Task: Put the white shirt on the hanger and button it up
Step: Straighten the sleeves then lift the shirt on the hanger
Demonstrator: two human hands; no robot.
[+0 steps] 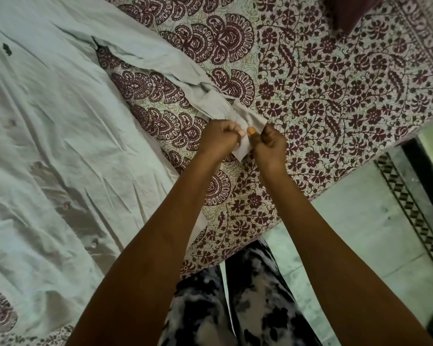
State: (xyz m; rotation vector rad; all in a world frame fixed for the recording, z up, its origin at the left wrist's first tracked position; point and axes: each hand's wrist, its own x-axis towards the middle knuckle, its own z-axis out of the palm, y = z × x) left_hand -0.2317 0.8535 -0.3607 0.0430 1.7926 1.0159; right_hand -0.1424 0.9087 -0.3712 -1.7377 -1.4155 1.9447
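Note:
The white shirt (55, 136) lies spread flat over the left half of the bed, front side up, with a row of buttons (66, 206) running down its placket. One long sleeve (160, 58) stretches to the right across the bedspread and ends at the cuff (243, 116). My left hand (216, 139) and my right hand (269, 143) are both pinched on that cuff, thumbs close together, holding its two edges. No hanger shows in the head view.
The bed carries a maroon and cream floral bedspread (335, 83). A dark maroon pillow (348, 11) sits at the top right. The bed's edge runs diagonally at the right, with pale tiled floor (360, 233) below it. My patterned trousers (235, 308) are at the bottom.

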